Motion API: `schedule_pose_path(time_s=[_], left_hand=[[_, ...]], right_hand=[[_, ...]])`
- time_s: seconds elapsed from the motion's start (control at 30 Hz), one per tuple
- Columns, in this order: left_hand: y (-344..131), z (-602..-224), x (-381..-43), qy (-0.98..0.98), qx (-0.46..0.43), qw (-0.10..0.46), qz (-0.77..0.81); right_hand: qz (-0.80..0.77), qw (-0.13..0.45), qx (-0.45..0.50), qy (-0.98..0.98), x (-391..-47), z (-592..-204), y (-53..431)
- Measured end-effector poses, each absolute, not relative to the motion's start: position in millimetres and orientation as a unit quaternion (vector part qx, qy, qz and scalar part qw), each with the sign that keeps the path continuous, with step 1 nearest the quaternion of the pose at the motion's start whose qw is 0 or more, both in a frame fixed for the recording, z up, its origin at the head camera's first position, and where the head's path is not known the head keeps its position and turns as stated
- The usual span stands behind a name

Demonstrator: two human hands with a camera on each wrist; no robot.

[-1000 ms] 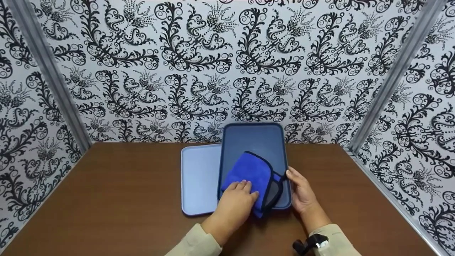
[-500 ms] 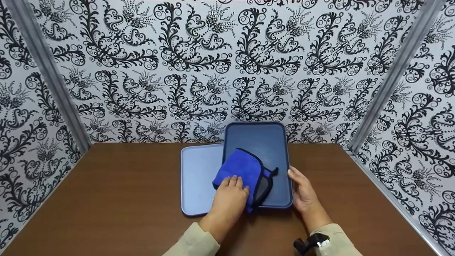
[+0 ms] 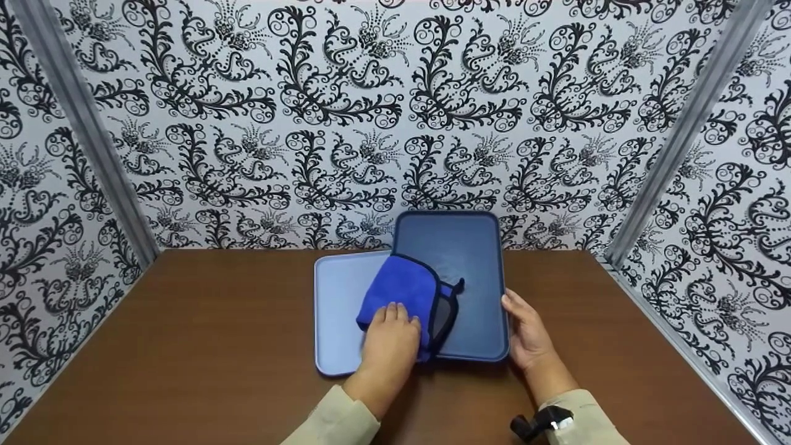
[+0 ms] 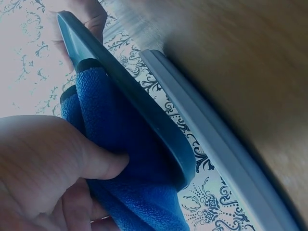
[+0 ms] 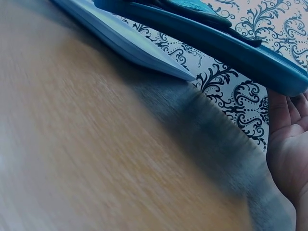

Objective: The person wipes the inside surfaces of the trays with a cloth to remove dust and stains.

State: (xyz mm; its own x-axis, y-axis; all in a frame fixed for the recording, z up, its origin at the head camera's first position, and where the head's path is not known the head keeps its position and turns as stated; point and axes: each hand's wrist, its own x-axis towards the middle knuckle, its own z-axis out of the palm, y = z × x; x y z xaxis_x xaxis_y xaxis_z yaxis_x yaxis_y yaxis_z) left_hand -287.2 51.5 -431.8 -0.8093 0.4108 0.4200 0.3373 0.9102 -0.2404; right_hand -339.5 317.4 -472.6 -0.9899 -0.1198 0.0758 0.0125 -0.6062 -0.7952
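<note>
My right hand (image 3: 528,330) grips the right edge of a dark blue tray (image 3: 479,266), thumb at the rim and fingers underneath. In the right wrist view a gap shows between this tray (image 5: 216,45) and the wooden table. A folded blue microfibre cloth (image 3: 401,287) with black edging and a grey underside lies over the tray's left part and lower rim. My left hand (image 3: 389,349) holds the cloth, fingers laid on top in the head view. From the left wrist, my thumb presses into the cloth (image 4: 130,202), whose fabric bunches beside the fingers.
A light blue tray (image 3: 337,315) lies on the brown table (image 3: 216,346), partly covered by the dark tray and the cloth. Patterned wall panels (image 3: 346,154) close off the back and sides. A black device (image 3: 541,423) is strapped on the right wrist.
My left hand has slid the cloth leftward across the dark tray, baring more of its right side. The dark tray has shifted slightly right, with the right hand still at its edge.
</note>
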Motion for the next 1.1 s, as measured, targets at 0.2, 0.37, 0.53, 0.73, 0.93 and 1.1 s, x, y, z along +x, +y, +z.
schedule_pose_path(time_s=[0.2, 0.37, 0.53, 0.73, 0.93, 1.1], left_hand=[[53.2, -432.6, -286.0, -0.948, -0.194, 0.244, 0.06], [55.2, -433.5, -283.0, -0.95, -0.205, 0.233, 0.046], [56.5, -433.6, -281.8, -0.948, -0.217, 0.229, 0.032], [60.5, -431.7, -280.9, -0.948, -0.237, 0.211, 0.001], [63.9, -430.3, -279.0, -0.944, -0.256, 0.209, -0.02], [63.6, -430.8, -279.2, -0.936, -0.266, 0.229, -0.029]], right_hand=[[-0.897, 0.035, -0.057, 0.438, -339.0, -471.2, 319.3], [-0.9, 0.038, -0.059, 0.43, -339.0, -470.3, 320.9], [-0.897, 0.039, -0.078, 0.433, -338.6, -470.9, 321.2], [-0.895, 0.033, -0.097, 0.433, -338.4, -472.0, 324.0], [-0.903, 0.035, -0.103, 0.415, -339.3, -472.5, 327.5], [-0.909, 0.044, -0.114, 0.4, -339.3, -471.7, 331.1]])
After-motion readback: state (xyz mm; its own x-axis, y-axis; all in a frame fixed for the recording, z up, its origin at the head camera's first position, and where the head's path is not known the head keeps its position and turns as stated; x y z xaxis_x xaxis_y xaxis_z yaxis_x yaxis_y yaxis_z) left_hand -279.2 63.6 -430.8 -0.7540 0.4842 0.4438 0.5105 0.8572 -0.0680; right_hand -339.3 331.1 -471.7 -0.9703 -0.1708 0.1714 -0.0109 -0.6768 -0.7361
